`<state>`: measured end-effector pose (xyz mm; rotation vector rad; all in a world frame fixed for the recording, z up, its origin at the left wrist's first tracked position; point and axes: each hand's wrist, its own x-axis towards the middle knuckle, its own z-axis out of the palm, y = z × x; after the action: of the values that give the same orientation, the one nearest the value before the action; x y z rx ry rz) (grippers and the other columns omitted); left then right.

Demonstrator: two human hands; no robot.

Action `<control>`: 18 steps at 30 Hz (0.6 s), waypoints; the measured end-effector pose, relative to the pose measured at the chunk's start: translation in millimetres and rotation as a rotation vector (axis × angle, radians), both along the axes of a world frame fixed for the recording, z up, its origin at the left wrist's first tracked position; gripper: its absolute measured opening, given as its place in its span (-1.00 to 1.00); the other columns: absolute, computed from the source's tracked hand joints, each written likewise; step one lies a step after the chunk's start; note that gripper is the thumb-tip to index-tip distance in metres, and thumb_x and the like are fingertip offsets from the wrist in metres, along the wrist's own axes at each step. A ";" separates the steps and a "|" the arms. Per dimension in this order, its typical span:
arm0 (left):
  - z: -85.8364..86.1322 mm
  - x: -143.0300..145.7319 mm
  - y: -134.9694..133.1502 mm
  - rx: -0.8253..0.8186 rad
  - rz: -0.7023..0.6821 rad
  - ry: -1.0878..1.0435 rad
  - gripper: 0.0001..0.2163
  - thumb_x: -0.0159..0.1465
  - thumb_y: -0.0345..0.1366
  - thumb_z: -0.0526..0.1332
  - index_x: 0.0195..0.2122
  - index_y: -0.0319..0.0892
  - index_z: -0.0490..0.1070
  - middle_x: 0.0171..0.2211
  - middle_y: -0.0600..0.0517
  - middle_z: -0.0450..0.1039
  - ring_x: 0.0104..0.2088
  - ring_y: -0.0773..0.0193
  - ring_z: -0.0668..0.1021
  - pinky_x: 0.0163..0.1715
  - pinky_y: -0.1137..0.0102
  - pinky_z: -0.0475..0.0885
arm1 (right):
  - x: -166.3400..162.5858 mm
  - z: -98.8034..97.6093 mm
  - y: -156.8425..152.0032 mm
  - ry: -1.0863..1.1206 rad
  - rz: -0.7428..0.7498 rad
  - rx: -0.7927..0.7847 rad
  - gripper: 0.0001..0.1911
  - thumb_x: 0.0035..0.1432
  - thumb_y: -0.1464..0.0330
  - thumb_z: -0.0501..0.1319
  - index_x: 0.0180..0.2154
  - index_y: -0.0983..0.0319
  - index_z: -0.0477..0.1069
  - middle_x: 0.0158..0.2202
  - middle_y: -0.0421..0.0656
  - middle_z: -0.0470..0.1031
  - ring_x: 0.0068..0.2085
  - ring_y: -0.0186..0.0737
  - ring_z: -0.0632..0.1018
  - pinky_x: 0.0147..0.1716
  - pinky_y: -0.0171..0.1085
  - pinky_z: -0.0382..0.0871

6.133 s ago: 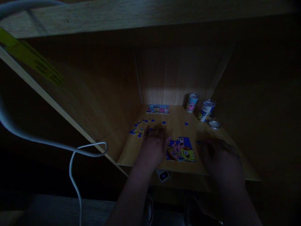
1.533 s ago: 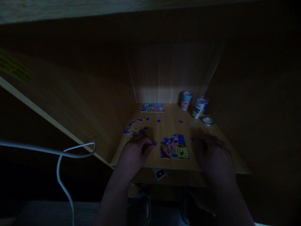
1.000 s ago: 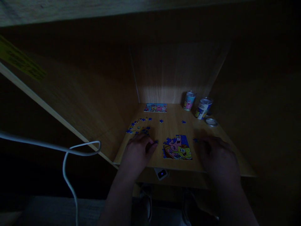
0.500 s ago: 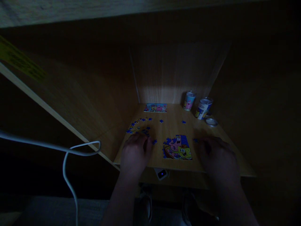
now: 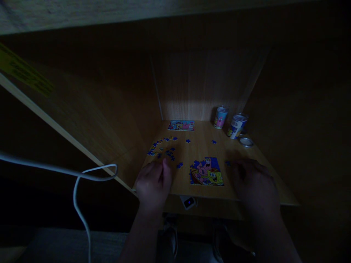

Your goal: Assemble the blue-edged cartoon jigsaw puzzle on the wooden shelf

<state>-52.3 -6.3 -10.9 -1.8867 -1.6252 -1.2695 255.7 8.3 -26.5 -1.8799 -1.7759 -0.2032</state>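
While the part-built puzzle (image 5: 207,172) lies on the shelf (image 5: 200,147) between the left hand (image 5: 153,184) and right hand (image 5: 255,184), I cannot tell in this gloom whether either one's fingers (image 5: 166,171) are wide or narrow.

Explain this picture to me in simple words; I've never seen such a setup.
There is no machine here: a person works with two bare hands. The view comes from one camera worn on their head, looking forward and down into a dim wooden compartment.

On the wooden board lies a partly joined cartoon puzzle, between the hands. Loose pieces are scattered at the left. Farther back are a flat cartoon picture, two cans and a round metal lid.

The left hand is curled, with no piece showing in it; a blue piece lies nearby. The right hand is beside another blue piece, but it's too dark to tell whether they touch.
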 end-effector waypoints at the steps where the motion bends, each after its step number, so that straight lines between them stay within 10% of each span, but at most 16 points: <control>1: -2.2 -1.3 -3.8 0.075 -0.049 0.008 -0.63 0.51 -0.41 0.23 -0.48 -0.08 0.24 -0.53 0.10 0.34 -0.51 0.27 0.42 -0.43 0.29 0.26 | -0.3 0.4 -0.3 0.000 0.002 -0.001 -0.68 0.48 0.22 0.13 -0.10 0.20 0.64 -0.02 0.03 0.69 -0.04 0.13 0.63 -0.02 0.00 0.44; 6: -9.1 -6.6 -13.1 0.224 -0.304 0.098 -0.62 0.42 -0.52 0.25 -0.48 -0.07 0.16 -0.57 0.14 0.27 -0.56 0.30 0.34 -0.47 0.31 0.21 | -0.9 1.5 -1.1 -0.009 -0.003 -0.016 -0.66 0.50 0.21 0.12 -0.10 0.21 0.63 -0.02 0.04 0.68 -0.04 0.13 0.63 -0.02 0.01 0.46; 18: -5.6 -3.4 -17.9 0.222 -0.280 0.078 -0.62 0.46 -0.49 0.19 -0.50 -0.06 0.19 -0.60 0.12 0.30 -0.56 0.29 0.38 -0.47 0.28 0.24 | -0.4 -0.7 -1.0 -0.020 -0.008 0.011 -0.65 0.49 0.21 0.10 -0.12 0.22 0.63 -0.03 0.06 0.68 -0.06 0.13 0.62 -0.06 0.00 0.45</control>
<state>-55.7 -24.1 -16.6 -2.0425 -1.1569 -1.3999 255.3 7.3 -27.1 -1.8832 -1.7777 -0.2357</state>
